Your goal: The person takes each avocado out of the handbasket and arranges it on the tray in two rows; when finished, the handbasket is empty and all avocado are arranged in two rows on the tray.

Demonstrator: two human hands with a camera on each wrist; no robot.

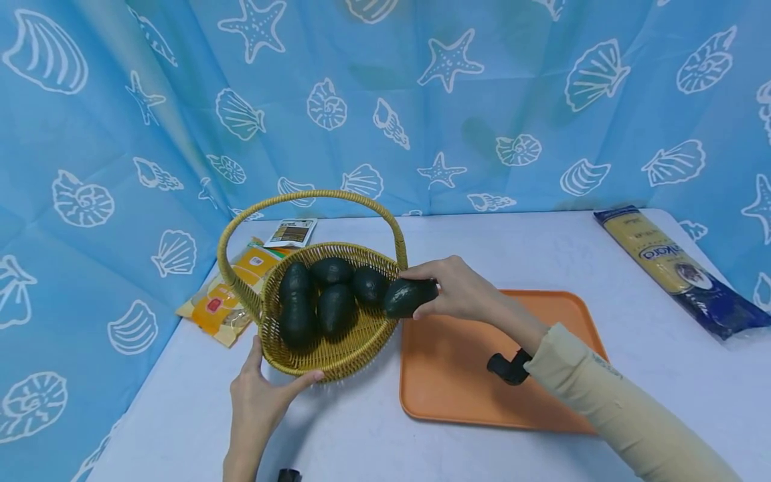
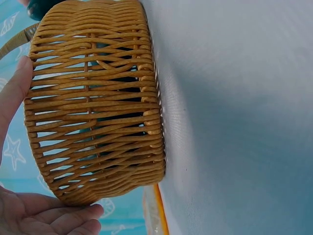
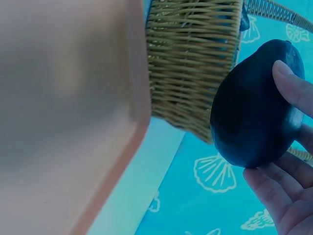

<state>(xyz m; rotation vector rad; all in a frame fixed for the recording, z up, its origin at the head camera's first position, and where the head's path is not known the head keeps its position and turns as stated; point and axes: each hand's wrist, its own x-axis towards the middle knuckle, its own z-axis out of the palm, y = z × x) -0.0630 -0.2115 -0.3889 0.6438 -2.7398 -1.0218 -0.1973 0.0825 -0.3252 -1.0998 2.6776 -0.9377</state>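
A dark green avocado (image 1: 411,298) is pinched between the thumb and fingers of my right hand (image 1: 460,289), at the right rim of a yellow wicker basket (image 1: 355,361). In the right wrist view this avocado (image 3: 257,105) appears large in front of the basket's woven side (image 3: 190,63). Several more avocados (image 1: 336,310) lie inside the basket, which has a tall arched handle. My left hand (image 1: 259,395) holds the basket's near left side with thumb and fingers spread apart. In the left wrist view, its thumb (image 2: 17,90) touches the rim.
An orange tray (image 1: 452,375) lies right of the basket, beneath my right forearm. Behind the basket's left side are a yellow food packet (image 1: 225,294) and a small white pouch (image 1: 292,232). A long blue-and-yellow package (image 1: 674,268) lies far right. A shell-patterned blue curtain (image 1: 385,107) hangs behind the table.
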